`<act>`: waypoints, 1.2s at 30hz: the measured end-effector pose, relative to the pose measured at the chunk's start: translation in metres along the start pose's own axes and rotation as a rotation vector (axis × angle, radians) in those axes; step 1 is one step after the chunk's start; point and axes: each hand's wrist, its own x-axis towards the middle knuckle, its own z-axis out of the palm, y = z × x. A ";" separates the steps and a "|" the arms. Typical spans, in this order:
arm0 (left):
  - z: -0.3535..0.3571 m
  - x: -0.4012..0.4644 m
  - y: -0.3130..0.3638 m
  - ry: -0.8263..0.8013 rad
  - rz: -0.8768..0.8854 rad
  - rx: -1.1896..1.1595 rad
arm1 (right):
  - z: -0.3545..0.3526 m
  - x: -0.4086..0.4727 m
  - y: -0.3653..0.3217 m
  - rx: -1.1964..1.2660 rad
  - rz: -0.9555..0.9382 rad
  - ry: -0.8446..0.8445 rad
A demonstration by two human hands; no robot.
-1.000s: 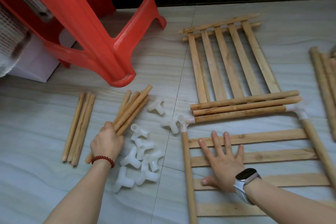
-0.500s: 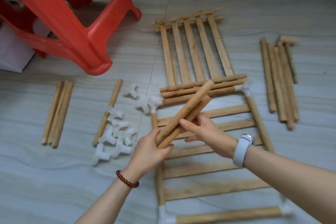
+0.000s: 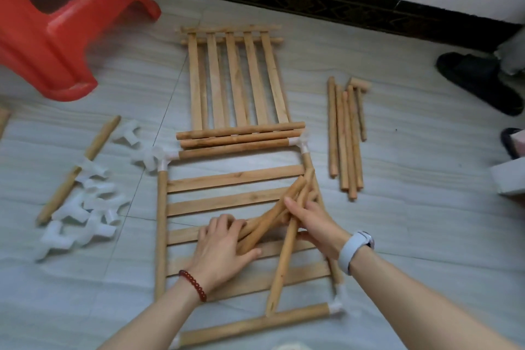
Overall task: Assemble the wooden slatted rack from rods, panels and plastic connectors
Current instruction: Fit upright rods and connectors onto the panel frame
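Wooden slatted rack frame point(image 3: 235, 202), its pale slats framed by round rods and white plastic corner connectors, lies flat on the grey tiled floor point(image 3: 412, 221). Over it, the left hand point(image 3: 221, 247) curls round the near ends of a bundle of short wooden rods point(image 3: 272, 216), now lowered onto the slats from mid-air. The right hand point(image 3: 312, 221) pinches one rod point(image 3: 284, 261) that has swung away from the bundle. Loose white connectors point(image 3: 82, 221) lie to the left.
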 end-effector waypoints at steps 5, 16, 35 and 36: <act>-0.020 0.035 -0.001 0.058 0.057 0.161 | -0.037 0.019 -0.042 -0.015 -0.304 0.537; -0.045 0.137 0.027 -0.184 0.032 0.370 | -0.081 0.047 -0.114 0.312 -0.688 0.862; -0.041 0.136 0.026 -0.280 -0.016 0.356 | -0.074 0.044 -0.138 -0.287 -0.766 0.592; -0.040 0.135 0.025 -0.286 -0.015 0.349 | -0.074 0.046 -0.144 -0.295 -0.753 0.569</act>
